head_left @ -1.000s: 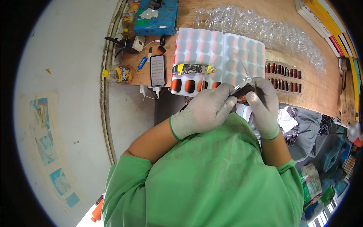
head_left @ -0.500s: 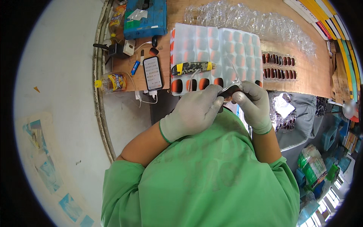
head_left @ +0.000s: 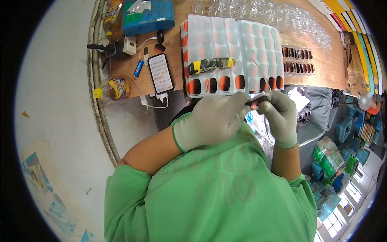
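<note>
Both my hands wear pale gloves with green cuffs and meet in front of the table edge. Between them is a pair of sunglasses (head_left: 259,99) with a dark lens and thin clear temples that stick up over the lens tray. My left hand (head_left: 217,119) is closed on one side of the front, its fingertips partly hidden. The other side is pinched between thumb and fingers of my right hand (head_left: 281,115). Just beyond lies the tray of orange-and-dark lenses (head_left: 224,84), mostly under a translucent white sheet (head_left: 219,38). A yellow-and-camouflage utility knife (head_left: 211,65) rests on the sheet.
Left of the tray lie a phone (head_left: 160,72), a blue lighter (head_left: 138,69), a loose lens (head_left: 159,48) and a bottle (head_left: 116,88). A blue box (head_left: 148,18) stands behind them. Clear plastic packaging (head_left: 266,18) lines the back; dark lenses in clear trays (head_left: 298,67) lie right.
The sunglasses have tipped so their front shows more edge-on. My hands have shifted slightly toward me and right, uncovering more lenses in the near row. The view has moved a little.
</note>
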{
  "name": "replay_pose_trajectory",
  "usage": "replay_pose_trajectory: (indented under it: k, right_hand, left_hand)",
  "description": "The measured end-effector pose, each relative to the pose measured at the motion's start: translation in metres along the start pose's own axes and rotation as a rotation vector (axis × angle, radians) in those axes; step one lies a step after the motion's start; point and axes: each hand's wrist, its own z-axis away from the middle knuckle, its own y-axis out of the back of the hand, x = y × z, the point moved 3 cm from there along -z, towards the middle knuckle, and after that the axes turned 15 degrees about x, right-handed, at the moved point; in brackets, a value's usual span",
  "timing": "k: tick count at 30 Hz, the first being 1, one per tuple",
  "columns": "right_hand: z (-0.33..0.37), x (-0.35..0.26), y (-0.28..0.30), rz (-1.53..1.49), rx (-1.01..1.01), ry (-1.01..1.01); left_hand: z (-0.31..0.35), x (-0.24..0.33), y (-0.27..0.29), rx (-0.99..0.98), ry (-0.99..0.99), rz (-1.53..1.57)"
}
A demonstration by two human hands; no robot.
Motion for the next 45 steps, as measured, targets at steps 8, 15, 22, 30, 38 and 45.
replay_pose_trajectory:
  k: [8, 15, 22, 30, 38, 45]
  right_hand:
    - [-0.017, -0.009, -0.028, 0.201, -0.064, 0.161]
    - [-0.011, -0.013, -0.015, 0.338, -0.003, 0.339]
    - [-0.022, -0.011, 0.038, 0.385, 0.042, 0.313]
    - [-0.034, 0.019, 0.103, 0.047, -0.396, 0.488]
    - [-0.033, 0.035, 0.125, -0.246, -0.091, 0.164]
    - [-0.041, 0.018, 0.077, -0.196, -0.121, 0.181]
  left_hand:
    - [0.003, -0.015, 0.014, 0.057, 0.177, -0.010]
    - [-0.006, -0.004, -0.010, 0.140, 0.080, -0.077]
    - [-0.027, 0.030, -0.035, -0.207, 0.108, -0.328]
    - [-0.073, -0.008, -0.060, -0.164, 0.330, -0.063]
    - [-0.055, -0.069, -0.120, -0.212, 0.336, -1.007]
    - [-0.062, -0.070, -0.118, -0.116, 0.414, -0.994]
